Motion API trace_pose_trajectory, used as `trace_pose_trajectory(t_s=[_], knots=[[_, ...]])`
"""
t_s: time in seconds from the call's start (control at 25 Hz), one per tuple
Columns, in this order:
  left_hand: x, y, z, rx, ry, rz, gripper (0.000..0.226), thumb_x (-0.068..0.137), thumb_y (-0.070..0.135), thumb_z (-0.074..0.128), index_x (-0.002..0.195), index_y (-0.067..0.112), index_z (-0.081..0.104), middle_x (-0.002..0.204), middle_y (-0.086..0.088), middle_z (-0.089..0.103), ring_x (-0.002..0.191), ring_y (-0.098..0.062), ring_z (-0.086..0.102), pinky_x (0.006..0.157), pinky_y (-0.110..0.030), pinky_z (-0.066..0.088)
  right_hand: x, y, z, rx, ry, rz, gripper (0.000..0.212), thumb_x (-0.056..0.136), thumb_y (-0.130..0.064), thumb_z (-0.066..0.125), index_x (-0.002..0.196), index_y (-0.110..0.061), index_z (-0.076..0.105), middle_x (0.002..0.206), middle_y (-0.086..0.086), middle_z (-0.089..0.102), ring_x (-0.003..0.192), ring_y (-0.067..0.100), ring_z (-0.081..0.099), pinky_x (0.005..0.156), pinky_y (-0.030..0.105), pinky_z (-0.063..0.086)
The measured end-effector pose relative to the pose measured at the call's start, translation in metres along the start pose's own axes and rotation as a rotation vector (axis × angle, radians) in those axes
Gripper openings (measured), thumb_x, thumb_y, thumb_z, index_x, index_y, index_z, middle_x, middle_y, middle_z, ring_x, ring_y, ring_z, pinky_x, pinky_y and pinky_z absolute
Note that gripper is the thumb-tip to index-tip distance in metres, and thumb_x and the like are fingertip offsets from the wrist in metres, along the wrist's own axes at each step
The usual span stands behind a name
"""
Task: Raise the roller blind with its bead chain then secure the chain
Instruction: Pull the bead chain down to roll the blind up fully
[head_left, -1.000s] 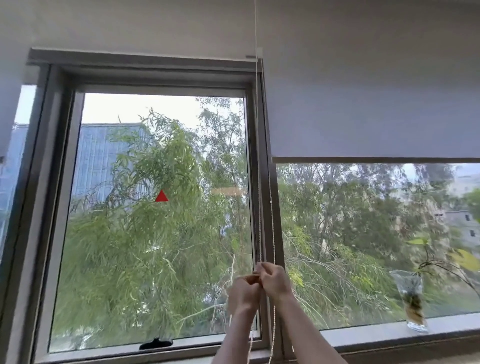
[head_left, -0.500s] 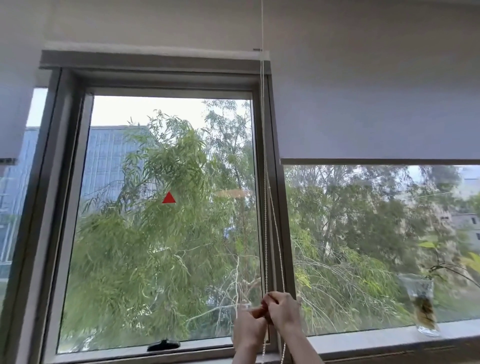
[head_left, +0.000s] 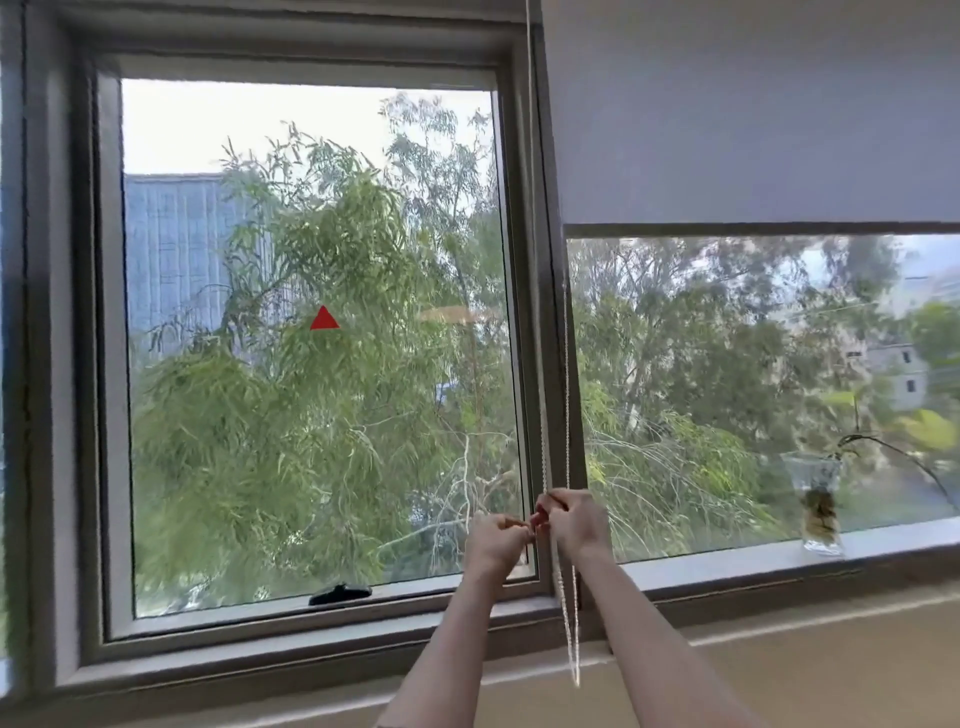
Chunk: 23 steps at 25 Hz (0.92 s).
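Note:
A grey roller blind (head_left: 753, 130) covers the upper part of the right window pane, with its dark bottom bar about a third of the way down. The white bead chain (head_left: 567, 395) hangs in two strands along the mullion, and its loop dangles below the sill. My right hand (head_left: 577, 522) is closed around the chain at the lower part of the mullion. My left hand (head_left: 497, 538) is pinched shut just to its left, fingertips meeting the right hand's. What the left fingers pinch is hidden, but it looks like the chain.
The left window pane (head_left: 311, 338) is uncovered and carries a red triangle sticker (head_left: 324, 318). A black handle (head_left: 340, 594) sits on its bottom frame. A glass vase with a plant cutting (head_left: 818, 504) stands on the right sill (head_left: 727, 558). A beige wall runs below.
The view has dropped, so the sill, the wall and the chain's loop now show. Both hands stay on the chain at the mullion, and the left hand has drawn slightly away from the right.

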<state>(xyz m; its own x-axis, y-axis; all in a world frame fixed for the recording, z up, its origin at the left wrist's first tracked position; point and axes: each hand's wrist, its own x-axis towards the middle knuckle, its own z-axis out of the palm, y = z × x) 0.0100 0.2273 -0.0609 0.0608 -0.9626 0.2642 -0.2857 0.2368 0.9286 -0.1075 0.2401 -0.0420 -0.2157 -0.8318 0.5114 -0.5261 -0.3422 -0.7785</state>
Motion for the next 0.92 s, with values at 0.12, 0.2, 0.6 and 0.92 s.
trace_pose_trajectory(t_s=[0.12, 0.2, 0.6, 0.92], knots=[[0.01, 0.003, -0.006, -0.119, 0.098, 0.013, 0.004, 0.084, 0.011, 0.066, 0.081, 0.011, 0.069, 0.091, -0.015, 0.073, 0.089, -0.027, 0.067, 0.086, -0.037, 0.054, 0.004, 0.005, 0.008, 0.008, 0.03, -0.008, 0.02, 0.093, -0.015, 0.056, 0.088, -0.015, 0.075, 0.084, 0.008, 0.075, 0.075, 0.023, 0.069, 0.071, 0.033, 0.057], [0.018, 0.008, -0.008, -0.181, 0.106, 0.038, 0.008, 0.087, 0.016, 0.066, 0.091, 0.01, 0.071, 0.098, -0.015, 0.074, 0.092, -0.026, 0.067, 0.088, -0.039, 0.054, 0.007, 0.009, 0.014, 0.034, 0.039, -0.005, 0.019, 0.092, -0.014, 0.057, 0.09, -0.012, 0.075, 0.08, 0.005, 0.074, 0.073, 0.021, 0.07, 0.076, 0.038, 0.058], [0.041, 0.023, 0.022, -0.442, -0.037, 0.023, 0.019, 0.089, 0.012, 0.065, 0.105, 0.003, 0.069, 0.094, -0.01, 0.071, 0.073, -0.017, 0.065, 0.052, -0.021, 0.053, 0.013, 0.029, 0.033, 0.101, 0.04, -0.001, 0.02, 0.089, -0.004, 0.053, 0.09, -0.005, 0.073, 0.081, 0.016, 0.073, 0.071, 0.025, 0.07, 0.073, 0.043, 0.06], [0.087, -0.013, 0.052, -0.485, -0.035, 0.032, 0.017, 0.09, 0.015, 0.064, 0.1, 0.004, 0.07, 0.096, -0.012, 0.074, 0.08, -0.019, 0.067, 0.065, -0.027, 0.055, 0.043, 0.075, 0.052, 0.148, 0.049, -0.011, 0.017, 0.087, -0.001, 0.055, 0.092, -0.003, 0.071, 0.062, -0.006, 0.061, 0.05, 0.002, 0.051, 0.045, 0.007, 0.04]])
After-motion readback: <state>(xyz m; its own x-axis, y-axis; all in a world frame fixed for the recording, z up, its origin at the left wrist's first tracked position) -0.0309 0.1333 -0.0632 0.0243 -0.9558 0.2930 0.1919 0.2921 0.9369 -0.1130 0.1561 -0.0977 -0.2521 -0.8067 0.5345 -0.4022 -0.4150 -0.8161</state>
